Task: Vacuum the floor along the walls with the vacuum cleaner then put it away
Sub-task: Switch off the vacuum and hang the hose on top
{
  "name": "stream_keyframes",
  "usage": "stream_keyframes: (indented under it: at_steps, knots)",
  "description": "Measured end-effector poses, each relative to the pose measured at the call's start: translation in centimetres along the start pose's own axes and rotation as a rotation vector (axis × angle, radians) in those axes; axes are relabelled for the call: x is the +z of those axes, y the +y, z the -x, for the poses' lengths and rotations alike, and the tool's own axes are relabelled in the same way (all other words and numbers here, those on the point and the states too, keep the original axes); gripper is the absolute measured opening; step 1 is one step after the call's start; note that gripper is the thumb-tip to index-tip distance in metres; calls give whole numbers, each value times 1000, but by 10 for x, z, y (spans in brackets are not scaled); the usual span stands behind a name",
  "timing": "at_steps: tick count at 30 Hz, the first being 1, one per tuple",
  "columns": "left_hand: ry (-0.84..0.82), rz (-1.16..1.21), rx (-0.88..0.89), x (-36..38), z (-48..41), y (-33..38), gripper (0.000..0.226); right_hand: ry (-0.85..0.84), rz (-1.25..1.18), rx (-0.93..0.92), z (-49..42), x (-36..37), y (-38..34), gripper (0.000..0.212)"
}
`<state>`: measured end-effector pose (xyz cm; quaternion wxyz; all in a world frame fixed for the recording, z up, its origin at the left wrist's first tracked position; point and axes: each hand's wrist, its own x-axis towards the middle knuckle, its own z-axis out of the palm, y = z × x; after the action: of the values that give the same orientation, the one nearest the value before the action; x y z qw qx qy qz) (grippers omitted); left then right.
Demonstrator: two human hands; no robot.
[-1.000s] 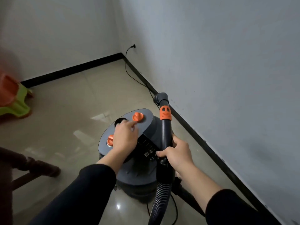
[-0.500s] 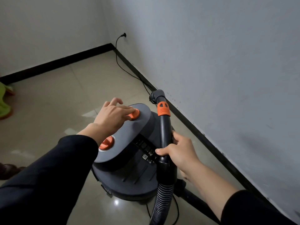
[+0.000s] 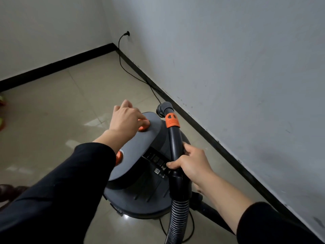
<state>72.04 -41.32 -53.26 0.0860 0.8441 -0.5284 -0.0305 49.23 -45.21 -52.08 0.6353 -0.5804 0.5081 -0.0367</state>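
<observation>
— How far has the task been taken?

— In the head view, how much floor [image 3: 52,111] has been vacuumed cannot be told. The vacuum cleaner [image 3: 140,187] is stood under both hands, near the wall [image 3: 228,67]. The left hand [image 3: 126,118] is laid over an orange button [image 3: 143,128] on the lid, fingers loose, nothing gripped. Switching is judged likely, but whether on or off cannot be told. The right hand [image 3: 191,162] is closed round the hose [image 3: 175,141]. Putting away is not yet done.

— What is around?

— Beyond the left hand a cord [image 3: 133,74] is run along the baseboard [image 3: 202,127] and plugged into a socket [image 3: 127,34]. It must be unplugged before storage, and could be snagged under the machine.
</observation>
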Motion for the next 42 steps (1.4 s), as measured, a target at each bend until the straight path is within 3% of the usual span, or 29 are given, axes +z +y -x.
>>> stream_keyframes:
  at_steps: [6, 10, 15, 19, 22, 26, 32, 34, 36, 39, 42]
  knots:
    - [-25, 134, -13, 7, -2, -13, 26, -4, -8, 2, 0, -5, 6, 44]
    - [-12, 178, 61, 13, 6, -31, 29, -14, -39, -4, 0, -4, 7, 69]
    - [104, 228, -16, 24, 4, -28, 28, -26, -68, -10, -3, -3, 8, 69]
    - [68, 248, -167, 22, 12, -16, 29, -18, -53, -9, -5, -2, 7, 66]
    - [76, 294, -173, 22, 36, 7, 32, -1, -34, -9, -2, -1, 2, 72]
    - [228, 591, -185, 18, 111, 53, 30, 26, -28, -21, 3, -4, -14, 46]
    - [-110, 1172, -184, 4, 215, 102, 34, 14, -198, -14, 10, 1, -72, 31]
    - [-91, 1184, -280, 7, 227, 100, 54, 1, -239, -13, 17, 11, -94, 30]
    - [-59, 1050, -390, 9, 235, 91, 57, -15, -285, -20, 23, 22, -116, 27]
    - [34, 975, -495, 4, 242, 61, 46, -15, -326, -75, 28, 37, -147, 46]
    - [161, 920, -483, -22, 234, 27, 53, -38, -353, -177, 21, 47, -174, 101]
